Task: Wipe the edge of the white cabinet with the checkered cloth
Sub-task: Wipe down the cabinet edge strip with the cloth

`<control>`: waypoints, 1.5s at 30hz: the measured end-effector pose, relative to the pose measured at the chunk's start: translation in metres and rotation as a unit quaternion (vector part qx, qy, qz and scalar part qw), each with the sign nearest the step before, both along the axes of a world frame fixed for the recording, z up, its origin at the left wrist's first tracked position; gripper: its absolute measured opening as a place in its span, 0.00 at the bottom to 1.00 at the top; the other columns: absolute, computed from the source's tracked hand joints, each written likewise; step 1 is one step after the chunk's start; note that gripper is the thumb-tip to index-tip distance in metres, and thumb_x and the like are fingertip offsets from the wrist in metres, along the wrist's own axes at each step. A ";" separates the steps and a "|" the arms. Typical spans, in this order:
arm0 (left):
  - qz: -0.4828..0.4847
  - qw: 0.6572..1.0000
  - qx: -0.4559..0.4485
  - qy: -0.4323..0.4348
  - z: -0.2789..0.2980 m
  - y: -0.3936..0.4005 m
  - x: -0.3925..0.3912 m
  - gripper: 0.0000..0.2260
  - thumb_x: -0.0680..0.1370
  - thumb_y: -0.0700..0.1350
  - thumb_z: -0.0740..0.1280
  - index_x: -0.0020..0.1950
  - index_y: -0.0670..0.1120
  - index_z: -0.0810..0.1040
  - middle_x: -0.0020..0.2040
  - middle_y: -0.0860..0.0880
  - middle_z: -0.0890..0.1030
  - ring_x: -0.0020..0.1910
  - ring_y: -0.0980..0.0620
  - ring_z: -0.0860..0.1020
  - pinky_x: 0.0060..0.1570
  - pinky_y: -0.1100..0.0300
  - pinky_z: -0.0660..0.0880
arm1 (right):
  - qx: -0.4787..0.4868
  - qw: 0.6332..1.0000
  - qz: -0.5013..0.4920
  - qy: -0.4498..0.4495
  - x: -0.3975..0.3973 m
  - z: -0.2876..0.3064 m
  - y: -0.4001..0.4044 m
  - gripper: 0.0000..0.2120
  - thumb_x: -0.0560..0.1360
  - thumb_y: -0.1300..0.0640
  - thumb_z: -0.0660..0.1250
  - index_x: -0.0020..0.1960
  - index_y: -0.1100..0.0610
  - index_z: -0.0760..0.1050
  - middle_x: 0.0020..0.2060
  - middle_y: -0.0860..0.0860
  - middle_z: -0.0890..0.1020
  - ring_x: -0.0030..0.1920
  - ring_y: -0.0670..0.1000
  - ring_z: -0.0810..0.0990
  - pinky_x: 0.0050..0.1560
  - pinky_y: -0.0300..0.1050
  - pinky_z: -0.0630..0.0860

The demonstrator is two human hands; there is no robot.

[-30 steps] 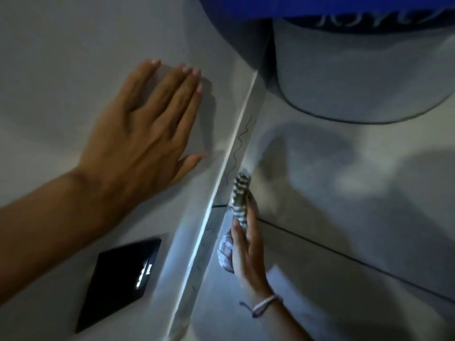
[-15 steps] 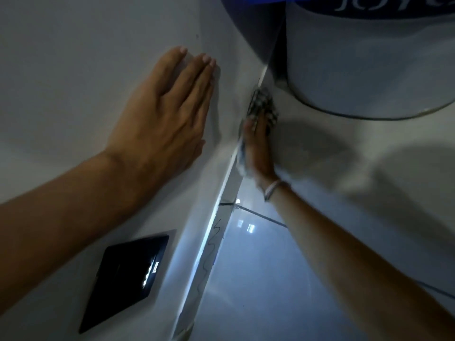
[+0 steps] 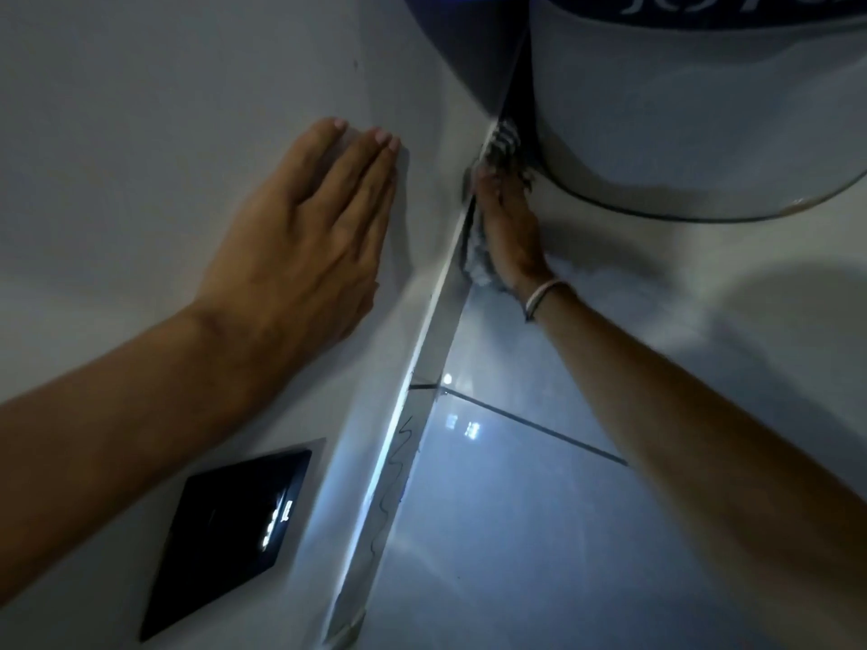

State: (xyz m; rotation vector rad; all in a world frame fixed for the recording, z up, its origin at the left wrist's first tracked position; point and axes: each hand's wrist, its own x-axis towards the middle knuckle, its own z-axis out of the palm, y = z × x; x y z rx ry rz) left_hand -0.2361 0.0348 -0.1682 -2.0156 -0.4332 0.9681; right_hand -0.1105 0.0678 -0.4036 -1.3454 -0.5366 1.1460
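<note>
Checkered cloth [image 3: 504,143] mostly hidden behind the right hand [image 3: 509,227] (blurred too)

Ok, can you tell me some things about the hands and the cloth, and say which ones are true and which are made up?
1. The left hand lies flat on the white cabinet. True.
2. The right hand presses the checkered cloth against the cabinet's edge. True.
3. The left hand holds the cloth. False: the right hand holds it.
4. The black panel is under the right hand. False: it sits lower on the cabinet face, below the left forearm.
5. There is a bracelet on the right wrist. True.
</note>
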 end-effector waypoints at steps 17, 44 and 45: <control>-0.011 1.000 -0.009 -0.013 -0.002 -0.001 -0.001 0.35 0.85 0.53 0.43 0.83 0.30 0.43 0.84 0.31 0.46 0.84 0.35 0.49 0.83 0.38 0.44 | -0.048 0.992 -0.013 -0.115 -0.021 0.011 0.009 0.53 0.75 0.30 0.58 0.87 0.63 0.46 0.88 0.59 0.51 0.89 0.56 0.50 0.89 0.58 0.49; -0.011 1.000 -0.008 -0.024 -0.003 -0.001 -0.002 0.34 0.85 0.52 0.44 0.83 0.29 0.44 0.84 0.31 0.48 0.84 0.34 0.50 0.83 0.38 0.46 | -0.020 0.975 0.220 0.005 -0.159 0.012 -0.198 0.55 0.67 0.14 0.58 0.81 0.31 0.30 0.87 0.39 0.37 0.85 0.34 0.37 0.86 0.41 0.41; -0.011 1.000 -0.010 -0.027 -0.003 -0.001 -0.002 0.34 0.85 0.52 0.44 0.83 0.29 0.44 0.84 0.31 0.47 0.84 0.34 0.50 0.83 0.38 0.46 | -0.035 0.976 0.212 -0.019 -0.149 0.009 -0.182 0.59 0.67 0.15 0.59 0.85 0.38 0.33 0.89 0.44 0.42 0.88 0.40 0.43 0.88 0.42 0.45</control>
